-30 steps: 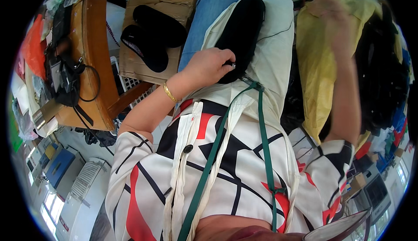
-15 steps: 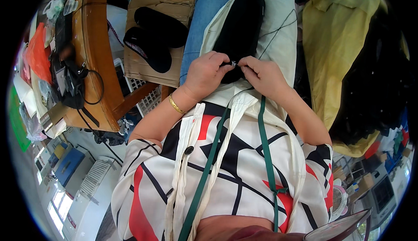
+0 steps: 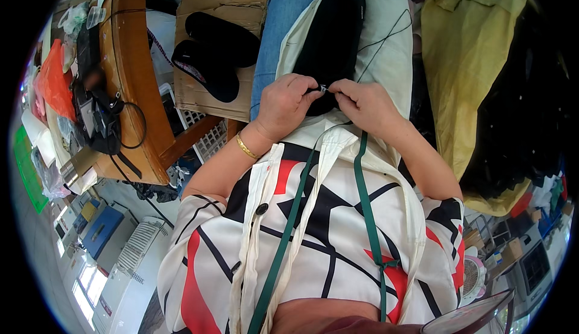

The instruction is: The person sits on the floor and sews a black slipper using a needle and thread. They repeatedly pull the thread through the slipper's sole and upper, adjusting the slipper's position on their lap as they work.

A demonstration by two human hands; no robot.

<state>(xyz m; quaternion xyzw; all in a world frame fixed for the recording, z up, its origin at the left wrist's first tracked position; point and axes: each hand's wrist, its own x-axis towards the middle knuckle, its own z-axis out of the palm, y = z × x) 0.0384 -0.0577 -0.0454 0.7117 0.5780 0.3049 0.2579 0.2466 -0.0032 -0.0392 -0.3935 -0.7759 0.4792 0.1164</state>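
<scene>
A black cloth shoe point(image 3: 332, 29) lies lengthwise on my lap, its near end under my fingers. My left hand point(image 3: 284, 105) is closed in a pinch on the shoe's near edge. Facing it, my right hand point(image 3: 367, 102) also pinches, thumb against forefinger. Between the fingertips shows a small shiny whitish bit point(image 3: 323, 88), too small to name. Dark thread point(image 3: 386, 40) loops over the pale cloth point(image 3: 386, 8) on my right thigh. What lies inside the right pinch is hidden.
At the left, two black shoes point(image 3: 208, 69) rest on a cardboard box point(image 3: 241, 5) beside a wooden table point(image 3: 123, 50) holding bags and a black strap. Yellow cloth point(image 3: 464, 50) hangs at the right beside a dark heap point(image 3: 518, 105). Green apron straps point(image 3: 289, 213) cross my front.
Both hands keep their pinch at the shoe's near end, almost unmoved. The surroundings have shifted slightly in the view.
</scene>
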